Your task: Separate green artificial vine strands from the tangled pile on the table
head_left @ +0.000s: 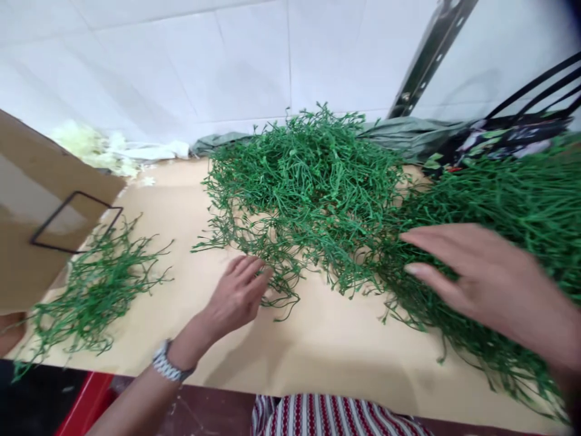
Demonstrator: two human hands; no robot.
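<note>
Green artificial stems with small tips form a loose heap (318, 163) at the back centre of the tan tabletop (336, 345). A denser pile of green stems (512, 200) covers the right side. My left hand (242, 290), with a metal watch on its wrist, is at the near left edge of the central heap, its fingers curled; whether it grips a stem is hidden. My right hand (472, 272) is over the near left part of the right pile, thumb and fingers apart, with nothing between them.
A smaller bunch of green stems (100, 290) lies at the left, beside a cardboard box (40, 212) and a black wire frame (75, 221). Pale flowers (91, 148) are behind. Dark bundled cloth (490, 142) is at the back right. Someone's skin shows at the far left edge.
</note>
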